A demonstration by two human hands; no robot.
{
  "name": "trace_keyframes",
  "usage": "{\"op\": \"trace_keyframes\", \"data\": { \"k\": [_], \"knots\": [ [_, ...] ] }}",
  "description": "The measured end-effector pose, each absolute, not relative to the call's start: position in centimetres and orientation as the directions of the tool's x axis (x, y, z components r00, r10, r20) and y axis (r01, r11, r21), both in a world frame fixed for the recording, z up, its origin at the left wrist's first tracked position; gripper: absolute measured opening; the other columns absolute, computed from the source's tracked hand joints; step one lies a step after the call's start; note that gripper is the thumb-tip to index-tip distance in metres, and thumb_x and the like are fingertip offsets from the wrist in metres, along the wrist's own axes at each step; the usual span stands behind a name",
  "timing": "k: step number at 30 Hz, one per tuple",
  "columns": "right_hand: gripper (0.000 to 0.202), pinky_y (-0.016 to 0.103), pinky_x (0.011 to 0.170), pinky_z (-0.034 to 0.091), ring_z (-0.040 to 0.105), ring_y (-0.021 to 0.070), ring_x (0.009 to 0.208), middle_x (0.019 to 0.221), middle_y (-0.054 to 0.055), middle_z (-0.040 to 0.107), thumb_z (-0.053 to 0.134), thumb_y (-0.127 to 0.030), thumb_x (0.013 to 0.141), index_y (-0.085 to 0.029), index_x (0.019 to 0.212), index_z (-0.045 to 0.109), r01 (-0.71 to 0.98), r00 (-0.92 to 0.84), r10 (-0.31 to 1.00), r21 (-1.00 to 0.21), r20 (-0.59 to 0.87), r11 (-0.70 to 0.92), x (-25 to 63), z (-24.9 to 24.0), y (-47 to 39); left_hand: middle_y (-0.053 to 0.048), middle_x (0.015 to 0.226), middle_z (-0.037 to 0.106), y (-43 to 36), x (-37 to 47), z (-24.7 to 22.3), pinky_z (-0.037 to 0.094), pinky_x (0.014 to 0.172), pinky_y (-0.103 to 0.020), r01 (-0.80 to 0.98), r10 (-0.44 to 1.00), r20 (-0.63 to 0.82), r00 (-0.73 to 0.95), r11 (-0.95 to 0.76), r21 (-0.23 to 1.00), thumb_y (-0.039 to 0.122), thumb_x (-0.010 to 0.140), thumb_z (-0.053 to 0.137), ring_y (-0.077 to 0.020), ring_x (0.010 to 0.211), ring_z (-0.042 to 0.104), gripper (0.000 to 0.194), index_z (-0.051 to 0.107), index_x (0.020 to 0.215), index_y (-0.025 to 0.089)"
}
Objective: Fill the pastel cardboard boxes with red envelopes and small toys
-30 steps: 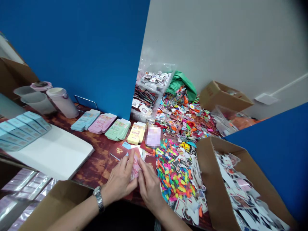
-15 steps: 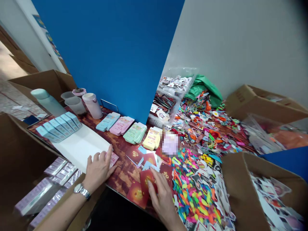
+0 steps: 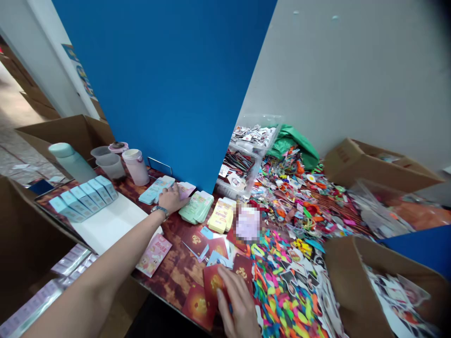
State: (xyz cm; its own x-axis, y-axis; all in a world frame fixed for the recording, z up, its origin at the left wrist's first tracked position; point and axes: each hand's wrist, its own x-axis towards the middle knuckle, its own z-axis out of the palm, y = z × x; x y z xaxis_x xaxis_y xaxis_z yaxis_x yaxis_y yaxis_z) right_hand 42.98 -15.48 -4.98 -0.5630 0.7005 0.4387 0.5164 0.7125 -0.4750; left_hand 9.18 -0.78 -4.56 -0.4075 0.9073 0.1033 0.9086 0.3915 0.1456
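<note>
My left hand (image 3: 171, 199) is stretched out over the pink packet stack (image 3: 186, 189), its fingers apart and resting on it. A single pink packet (image 3: 154, 255) lies near the table's front edge, below my left forearm. My right hand (image 3: 238, 300) lies at the front of the table, thumb and fingers apart, touching a dark red card (image 3: 213, 282). Another red card (image 3: 198, 306) with a glowing gold design is beside it. Around my left hand stand a blue packet stack (image 3: 155, 189), a green packet stack (image 3: 196, 206) and a yellow packet stack (image 3: 221, 215).
Blue boxes (image 3: 84, 199) stand on a white sheet (image 3: 109, 226) at left, near a pale bottle (image 3: 73, 162) and pink-white cup (image 3: 136, 167). A blue panel (image 3: 158, 84) rises behind. Colourful small pieces (image 3: 282, 281) cover the right, beside an open carton (image 3: 340, 277).
My left hand has left the single pink packet and reached forward to the pink stack. That packet now shows fully on the table. My right hand stays by the red cards.
</note>
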Motion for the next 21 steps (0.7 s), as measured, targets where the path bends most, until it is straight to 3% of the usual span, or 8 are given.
{"op": "trace_keyframes", "data": {
  "k": [5,13,16,17,19,21],
  "knots": [
    [0.048,0.032,0.091,0.056,0.062,0.0231,0.115,0.128,0.009,0.062,0.052,-0.018,0.094,-0.023,0.142,0.047,0.532,-0.55,0.709,-0.469,0.441,0.705,44.1,-5.6,-15.6,-0.026,0.12,0.058,-0.4,8.9,-4.6,0.045,0.085,-0.042,0.889,0.899,0.061,-0.434,0.417,0.188,0.066,0.075,0.056,-0.0423,0.111,0.055,0.095,0.034,0.141,0.001],
    [0.047,0.036,0.097,0.053,0.06,0.0227,0.117,0.129,0.007,0.061,0.05,-0.017,0.095,-0.023,0.142,0.046,0.531,-0.545,0.706,-0.465,0.452,0.708,42.3,-2.7,-14.1,-0.025,0.129,0.05,-3.7,11.8,-0.9,0.051,0.08,-0.039,0.871,0.883,0.168,-0.437,0.37,0.324,0.068,0.074,0.057,-0.0365,0.106,0.063,0.103,0.018,0.147,0.006],
    [0.052,0.038,0.101,0.05,0.054,0.0228,0.124,0.133,0.009,0.058,0.05,-0.015,0.095,-0.022,0.146,0.04,0.508,-0.509,0.691,-0.469,0.513,0.722,40.7,-0.3,-12.4,-0.017,0.129,0.054,-6.6,15.5,-0.2,0.051,0.088,-0.036,0.89,0.921,0.203,-0.333,0.236,0.39,0.062,0.072,0.064,-0.0305,0.112,0.061,0.092,0.029,0.141,0.012],
    [0.054,0.039,0.102,0.05,0.053,0.0231,0.126,0.134,0.01,0.056,0.05,-0.014,0.095,-0.021,0.147,0.038,0.505,-0.488,0.68,-0.458,0.548,0.732,40.1,0.3,-11.8,-0.016,0.126,0.057,-7.6,16.8,-0.1,0.051,0.091,-0.037,0.873,0.922,0.252,-0.294,0.151,0.464,0.055,0.073,0.066,-0.0297,0.112,0.061,0.082,0.034,0.136,0.013],
    [0.056,0.041,0.102,0.049,0.05,0.025,0.128,0.138,0.013,0.052,0.052,-0.014,0.093,-0.02,0.147,0.038,0.529,-0.442,0.654,-0.41,0.614,0.743,39.1,1.1,-10.7,-0.012,0.115,0.063,-9.6,19.4,-0.2,0.053,0.086,-0.037,0.82,0.918,0.294,-0.267,0.057,0.569,0.041,0.075,0.065,-0.0273,0.102,0.066,0.063,0.041,0.127,0.015],
    [0.051,0.045,0.102,0.047,0.048,0.0289,0.13,0.142,0.017,0.047,0.055,-0.015,0.092,-0.02,0.142,0.046,0.579,-0.411,0.635,-0.351,0.654,0.736,38.5,1.3,-10.1,-0.01,0.111,0.065,-11.3,21.4,-0.4,0.055,0.081,-0.036,0.786,0.921,0.309,-0.238,-0.004,0.618,0.034,0.077,0.064,-0.0261,0.096,0.068,0.056,0.043,0.126,0.017]
  ]
}}
